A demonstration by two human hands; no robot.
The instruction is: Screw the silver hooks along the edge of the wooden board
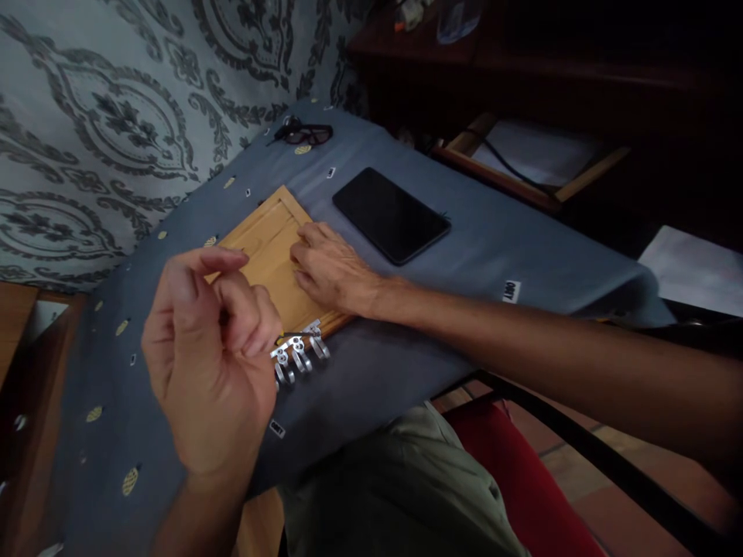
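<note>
My left hand (209, 333) is closed around a thin screwdriver (299, 334). Its handle is hidden in my fingers, and the dark shaft points right to the row of metal hooks (299, 352). These silvery hooks sit along the near edge of a framed wooden board (264, 251), which lies flat on the cloth. Pressed down on the board's right part is my right hand (333, 271), its fingers bent and their tips partly hidden. My left hand covers the left end of the hook row.
A black smartphone (392, 215) lies right of the board on the grey-blue tablecloth (493, 255). Dark-framed glasses (307, 134) rest at the far end. Patterned wallpaper (116, 116) borders the left side. An open drawer (534, 155) with papers is at the right.
</note>
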